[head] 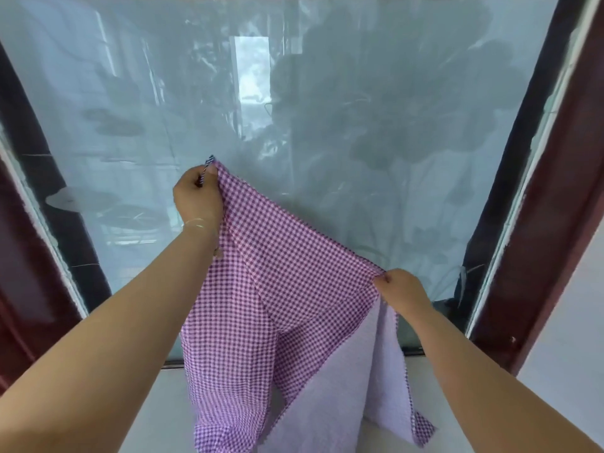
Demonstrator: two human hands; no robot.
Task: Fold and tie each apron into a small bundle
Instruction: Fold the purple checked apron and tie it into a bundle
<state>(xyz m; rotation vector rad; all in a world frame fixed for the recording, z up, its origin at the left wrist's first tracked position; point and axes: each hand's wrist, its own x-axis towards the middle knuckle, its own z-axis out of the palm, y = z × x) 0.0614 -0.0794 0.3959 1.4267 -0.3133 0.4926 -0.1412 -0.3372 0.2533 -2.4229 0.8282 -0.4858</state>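
Two bare forearms reach out from the bottom of the view, holding one purple-checked apron (pixel 281 289) up in the air in front of a frosted window (pixel 327 93). Her left hand (pixel 197 199) is raised higher, fingers curled round one corner of the cloth and a striped tie cord (pixel 206 168) that pokes up above the knuckles; there is a thin bracelet (pixel 194 223) on that wrist. Her right hand (pixel 403 291) sits lower and pinches the opposite corner, so the top edge slopes down between them. The rest hangs loose, its pale lilac underside showing near a white sill (pixel 163 403). By my reckoning nothing is folded or tied yet; she is only spreading it out. I count one apron, one visible cord, two hands.
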